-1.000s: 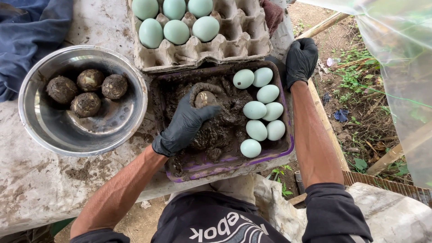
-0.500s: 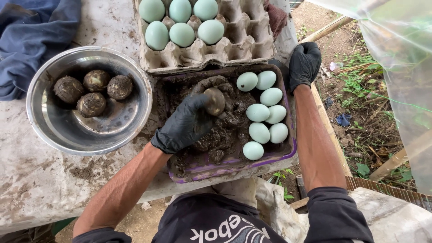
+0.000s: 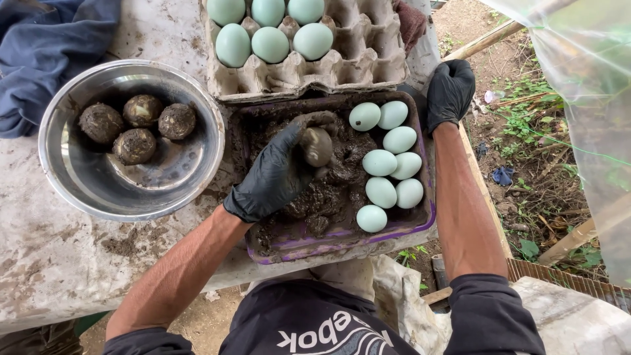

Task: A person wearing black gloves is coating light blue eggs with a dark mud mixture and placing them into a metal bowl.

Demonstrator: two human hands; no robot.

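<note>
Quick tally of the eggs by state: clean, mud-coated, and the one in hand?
Clean pale-green eggs in the carton: 6
Clean pale-green eggs in the mud tray: 7
Mud-coated eggs in the steel bowl: 4
Muddy egg in the left hand: 1
Total: 18

Packaging items in view:

1. Egg carton (image 3: 342, 66): grey-brown moulded pulp tray at the top centre of the table, just beyond the purple tray (image 3: 342, 244). Cupped cells with raised peaks; front edge bent and mud-stained. Pale blue-green eggs (image 3: 269, 43) fill its left cells; right cells hold none.

2. Purple tray: shallow rectangular container with rounded corners, mud-smeared, directly nearer than the carton.

3. Clear plastic sheet (image 3: 585, 98): translucent, hanging at the upper right

No screens or signs visible
</note>
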